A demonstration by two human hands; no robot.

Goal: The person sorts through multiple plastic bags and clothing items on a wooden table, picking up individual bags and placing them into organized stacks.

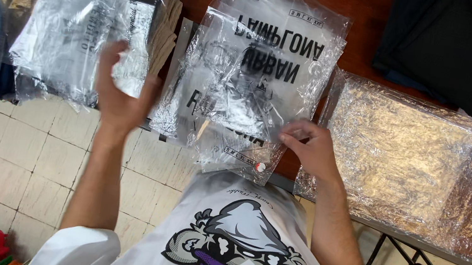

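The right hand (pixel 309 148) pinches the edge of a clear plastic bag (pixel 259 72) lying on the table (pixel 372 8). The left hand (pixel 121 91) hangs open beside the bag, gripping nothing.

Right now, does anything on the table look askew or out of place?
Yes: the stack of clear plastic garment bags is fanned out unevenly and overhangs the table edge where the right hand pinches it. Nothing looks torn or spilled.

Bright, even light; glare on the plastic bags (pixel 259 72); left hand (pixel 121 94) motion-blurred.
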